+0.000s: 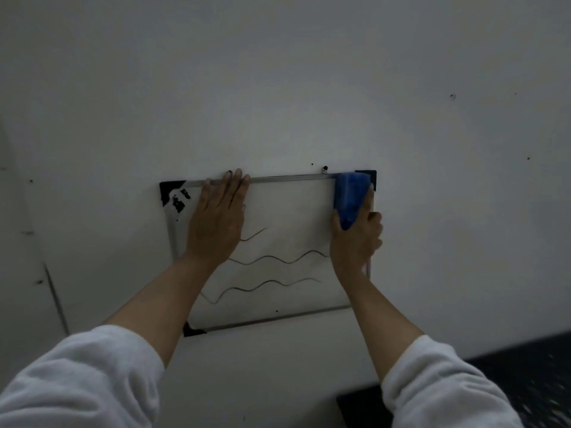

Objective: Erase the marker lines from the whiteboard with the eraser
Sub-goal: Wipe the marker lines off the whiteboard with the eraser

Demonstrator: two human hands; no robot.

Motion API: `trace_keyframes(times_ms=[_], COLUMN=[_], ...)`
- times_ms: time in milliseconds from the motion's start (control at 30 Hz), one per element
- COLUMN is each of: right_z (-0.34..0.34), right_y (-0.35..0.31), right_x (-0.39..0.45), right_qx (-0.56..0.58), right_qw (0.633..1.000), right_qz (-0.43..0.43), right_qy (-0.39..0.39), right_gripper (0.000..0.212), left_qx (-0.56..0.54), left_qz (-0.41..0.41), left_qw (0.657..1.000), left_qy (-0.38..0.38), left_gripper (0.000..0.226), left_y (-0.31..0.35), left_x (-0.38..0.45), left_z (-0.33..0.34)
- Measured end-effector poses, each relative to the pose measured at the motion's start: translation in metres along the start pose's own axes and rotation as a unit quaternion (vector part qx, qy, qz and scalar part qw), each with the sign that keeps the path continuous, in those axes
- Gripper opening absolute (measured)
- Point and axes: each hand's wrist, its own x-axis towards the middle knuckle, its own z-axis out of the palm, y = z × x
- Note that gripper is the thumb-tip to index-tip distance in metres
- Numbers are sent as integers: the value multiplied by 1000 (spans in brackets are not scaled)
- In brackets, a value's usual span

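1. Nearest the camera are two pale fleece sleeves (77,375), pushed back from bare forearms that reach up toward the wall; at the near right a dark patterned surface (525,375) cuts across the corner, too dim to identify.

2. The whiteboard (290,211) hangs on the wall ahead, metal-framed with black corner pieces, slightly askew; no containers show anywhere in view.

3. Three wavy marker lines (278,257) remain on the board's lower half – a short stub beside the left hand, then two long waves beneath it; the upper band looks clean, so by my reading the task is partly done.

4. The left hand (216,220) lies flat and open against the board's left part, fingertips reaching over the top frame; it holds nothing and seems to steady the board.

5. The right hand (355,239) is closed around the blue eraser (350,196), gripping its lower end with fingers along the sides; the eraser sits at the far upper-right corner of the board, pressed against it as far as I can tell.

6. The eraser looks like a light block – probably soft on its wiping face, easy to hold by its sides; the board seems thin and hung from a small hook, so firm strokes could swing it without that bracing palm.

7. Farthest is the plain wall (278,72), marked by a few small dark specks.
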Motion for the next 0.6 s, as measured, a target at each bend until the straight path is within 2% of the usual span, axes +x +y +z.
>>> trace_keyframes(times_ms=[33,67,100,133,167,200,233,267,300,367,400,433,467,500,533,600], right_z=[2,5,7,8,10,9,7,7,6,7,10,14,18,22,24,23], right_y=[-5,-7,-5,0,6,11,13,12,9,-6,-14,-20,-22,-20,-16,-9], right_x=[-6,-13,-21,-28,-29,-26,-19,-14,-12,-17,-23,-31,-40,-47,-53,-46], right_qx=[0,-15,-37,-69,-103,-129,-145,-148,-136,-69,-38,-21,-20,-41,-76,-148], right_qw=[1000,998,988,964,924,885,866,872,901,969,984,987,980,958,916,811], right_qz=[-12,-62,-149,-257,-369,-446,-478,-467,-413,-237,-173,-159,-200,-285,-393,-566], right_qy=[8,5,-5,-13,-10,-10,-7,3,16,20,20,16,6,-4,-7,-15], right_gripper=[83,84,83,81,79,78,77,77,78,83,85,85,84,82,81,84], left_qx=[5,12,19,27,35,40,41,39,39,45,46,46,44,40,34,26], left_qz=[-6,-13,-19,-25,-31,-38,-46,-52,-56,-58,-58,-59,-62,-66,-71,-77], left_qw=[1000,1000,1000,999,999,998,998,998,998,997,997,997,997,997,997,997], left_qy=[1,-1,-7,-13,-17,-19,-19,-17,-15,-14,-12,-11,-10,-8,-6,-1], left_gripper=[50,50,51,51,51,51,50,50,50,50,50,50,50,50,50,49], left_y=[-5,-10,-16,-21,-25,-29,-32,-35,-38,-43,-44,-44,-43,-41,-39,-37], left_x=[-3,-6,-10,-13,-16,-19,-21,-22,-24,-28,-29,-31,-31,-31,-31,-31], left_z=[-1,-3,-4,-5,-6,-7,-8,-9,-10,-11,-11,-11,-10,-10,-9,-7])
